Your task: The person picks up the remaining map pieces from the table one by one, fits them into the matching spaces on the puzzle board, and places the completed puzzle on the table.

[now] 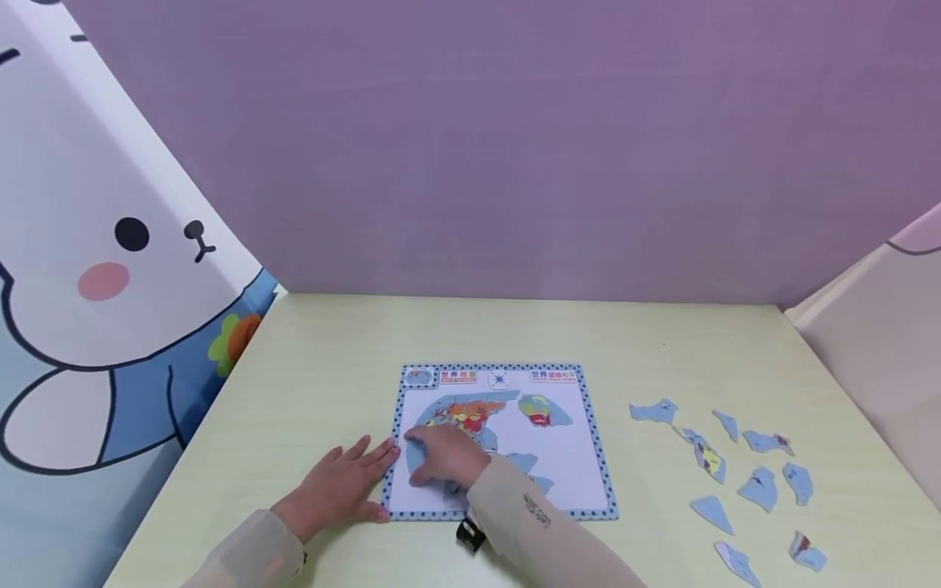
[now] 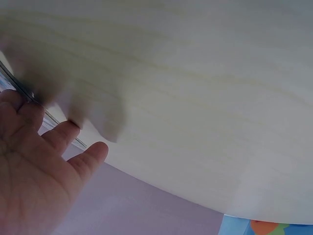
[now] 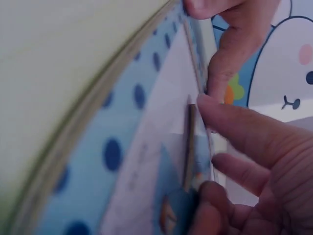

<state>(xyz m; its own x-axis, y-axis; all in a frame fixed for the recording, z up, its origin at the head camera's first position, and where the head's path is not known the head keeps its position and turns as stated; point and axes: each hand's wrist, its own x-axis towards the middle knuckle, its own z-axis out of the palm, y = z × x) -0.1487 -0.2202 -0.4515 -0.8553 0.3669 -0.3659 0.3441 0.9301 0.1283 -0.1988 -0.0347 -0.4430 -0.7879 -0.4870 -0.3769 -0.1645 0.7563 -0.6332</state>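
A world-map puzzle board (image 1: 591, 482) with a dotted blue border lies on the table, part of its map filled with pieces. My right hand (image 1: 452, 453) reaches over the board's left part. Its thumb and fingers are around a pale blue puzzle piece (image 1: 416, 457), whose raised edge shows beside the fingertips in the right wrist view. My left hand (image 1: 334, 490) rests palm down on the table, fingers spread, with fingertips at the board's left border. In the left wrist view the left hand (image 2: 39, 166) shows its palm side and fingers along the board's edge.
Several loose puzzle pieces (image 1: 760, 488) lie scattered on the table (image 1: 331, 343) right of the board. A small black object (image 1: 470, 535) sits by the right sleeve at the board's front edge. A purple backdrop (image 1: 470, 163) rises behind the table, with a cartoon-printed cloth (image 1: 59, 204) at left.
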